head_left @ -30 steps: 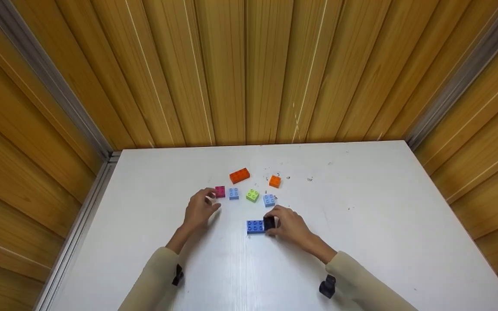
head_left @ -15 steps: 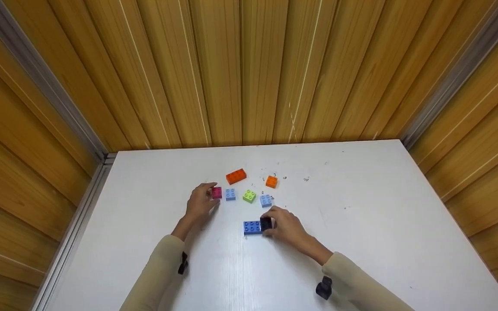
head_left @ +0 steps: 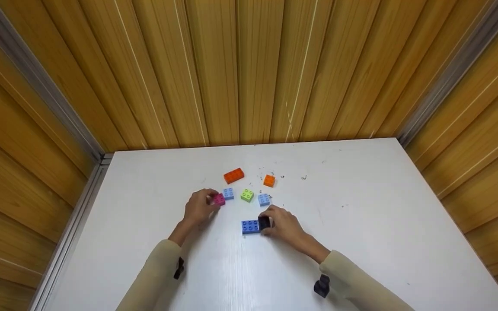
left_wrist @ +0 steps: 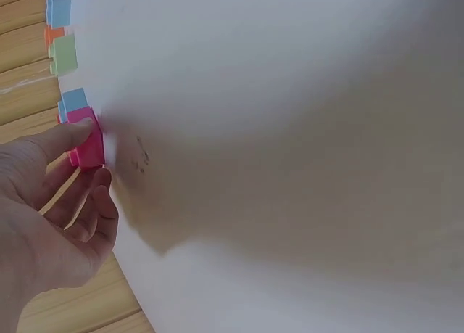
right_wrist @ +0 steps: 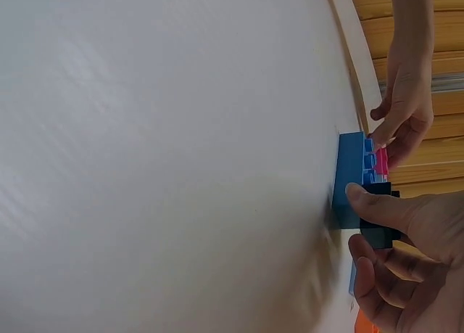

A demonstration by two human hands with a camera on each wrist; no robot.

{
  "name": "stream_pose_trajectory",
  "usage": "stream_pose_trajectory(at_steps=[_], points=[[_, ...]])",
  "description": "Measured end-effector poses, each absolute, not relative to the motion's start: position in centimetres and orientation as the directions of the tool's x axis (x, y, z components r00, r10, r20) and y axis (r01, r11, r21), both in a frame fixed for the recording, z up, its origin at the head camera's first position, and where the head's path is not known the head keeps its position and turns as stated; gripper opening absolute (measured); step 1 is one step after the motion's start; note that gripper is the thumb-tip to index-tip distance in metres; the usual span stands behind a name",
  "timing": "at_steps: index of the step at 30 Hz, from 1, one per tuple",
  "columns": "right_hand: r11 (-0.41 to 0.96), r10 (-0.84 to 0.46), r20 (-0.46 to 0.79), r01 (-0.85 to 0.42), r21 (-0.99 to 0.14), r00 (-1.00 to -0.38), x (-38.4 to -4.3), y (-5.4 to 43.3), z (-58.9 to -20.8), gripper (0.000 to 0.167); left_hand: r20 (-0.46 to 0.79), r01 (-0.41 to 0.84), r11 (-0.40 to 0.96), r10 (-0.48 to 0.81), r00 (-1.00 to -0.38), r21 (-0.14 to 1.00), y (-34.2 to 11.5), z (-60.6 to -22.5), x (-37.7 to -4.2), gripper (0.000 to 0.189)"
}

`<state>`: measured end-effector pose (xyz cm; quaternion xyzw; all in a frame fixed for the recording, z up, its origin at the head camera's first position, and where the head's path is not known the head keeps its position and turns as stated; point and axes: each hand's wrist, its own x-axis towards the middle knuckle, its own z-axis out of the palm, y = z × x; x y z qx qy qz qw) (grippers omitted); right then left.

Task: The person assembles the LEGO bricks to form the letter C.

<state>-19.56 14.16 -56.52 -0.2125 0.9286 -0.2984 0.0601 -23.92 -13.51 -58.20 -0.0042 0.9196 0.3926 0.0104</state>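
Observation:
My left hand (head_left: 198, 208) pinches a magenta toy brick (head_left: 219, 199) between thumb and fingers. In the left wrist view the thumb lies across the face of that magenta brick (left_wrist: 88, 138). A light blue brick (head_left: 228, 193) is right beside it. My right hand (head_left: 284, 223) grips a black brick (head_left: 264, 222) at the right end of a longer blue brick (head_left: 250, 226). Seen from the right wrist, the black brick (right_wrist: 378, 224) sits on the stud side of the blue brick (right_wrist: 349, 175), at its near end. Fingers partly cover the black brick.
Behind the hands on the white table (head_left: 339, 242) lie a lime green brick (head_left: 247, 195), a second light blue brick (head_left: 264, 199), a small orange brick (head_left: 269, 180) and a longer red-orange brick (head_left: 234, 176). Wood-patterned walls (head_left: 257, 77) stand around the table.
My left hand has taken hold of the magenta brick and drawn it slightly nearer, turning it a little. The right hand stays on the black brick. The head view has shifted slightly.

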Motion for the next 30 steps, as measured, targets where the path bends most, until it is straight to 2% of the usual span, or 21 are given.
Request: stream_pose_trajectory(at_steps=[7,14,24,30], points=[[0.739,-0.409,-0.021,-0.317,-0.594,-0.912,-19.6,14.4,-56.6,0.041,-0.011,0.028,0.685,0.053,-0.999,0.728,-13.0,-57.0,-22.7,0.032],[0.744,-0.402,-0.035,-0.304,-0.594,-0.915,-19.5,14.5,-56.6,0.042,0.015,0.126,0.63,0.18,-0.984,0.766,-12.7,-56.4,-21.2,0.035],[0.716,-0.458,0.014,-0.379,-0.586,-0.889,-19.6,14.3,-56.4,0.043,0.038,0.249,0.491,0.4,-0.916,0.834,-12.3,-57.5,-19.5,0.038],[0.722,-0.453,0.013,-0.376,-0.581,-0.891,-19.8,14.1,-56.3,0.041,0.047,0.283,0.472,0.452,-0.891,0.835,-11.7,-57.9,-19.3,0.038]])
